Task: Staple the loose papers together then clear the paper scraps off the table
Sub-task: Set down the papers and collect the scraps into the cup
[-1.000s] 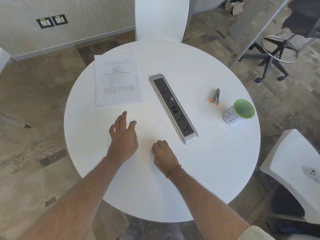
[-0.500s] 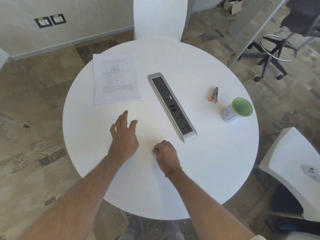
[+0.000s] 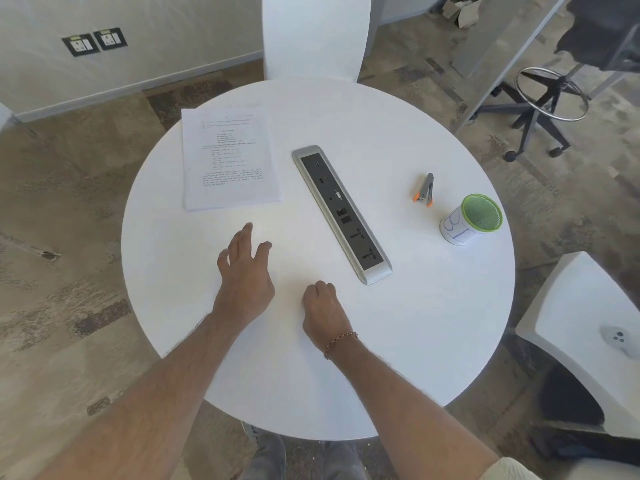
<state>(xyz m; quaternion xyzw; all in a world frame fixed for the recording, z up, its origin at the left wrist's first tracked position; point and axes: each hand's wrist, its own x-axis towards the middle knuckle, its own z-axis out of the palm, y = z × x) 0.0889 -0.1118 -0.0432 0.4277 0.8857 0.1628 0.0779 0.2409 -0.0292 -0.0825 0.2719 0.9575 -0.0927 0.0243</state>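
On table (image 3: 433,323): 1 stapler (image 3: 424,190), 1 paper stack (image 3: 229,158) (2 hands apart).

Round white table (image 3: 398,341), white chairs (image 3: 313,32) around it, mottled brown floor (image 3: 69,271), pale wall with sockets (image 3: 94,41)

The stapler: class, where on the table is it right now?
The stapler lies on the table's right side, between the power strip and the green-rimmed cup, nearer the cup.
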